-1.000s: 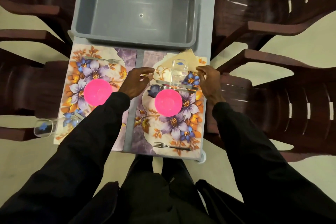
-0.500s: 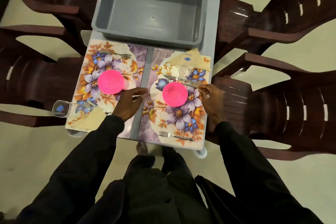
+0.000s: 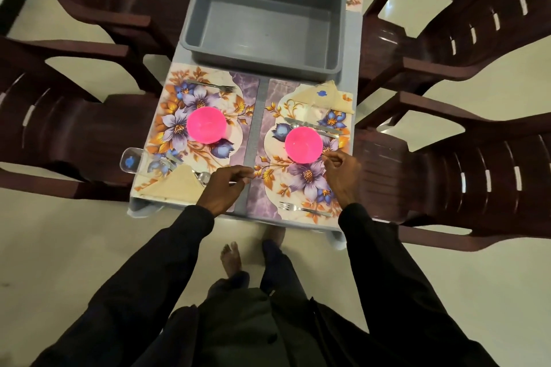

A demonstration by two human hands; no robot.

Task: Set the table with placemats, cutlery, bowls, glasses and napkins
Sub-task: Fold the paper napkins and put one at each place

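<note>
- Left hand [image 3: 223,188], fingers loosely curled and empty, hovers over the left placemat's [image 3: 244,89] near corner.
- Right hand [image 3: 341,176], likewise curled and empty, hovers over the right placemat [image 3: 277,197], beside a pink bowl [image 3: 303,144].
- Grey tub [image 3: 268,30] beyond.

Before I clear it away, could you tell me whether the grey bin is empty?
Empty: the bin shows only its bare floor.

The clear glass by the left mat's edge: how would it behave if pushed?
The clear glass stands close to the table edge, so an outward push could drop it. It looks tall, perhaps tippy, and possibly fragile.
</note>
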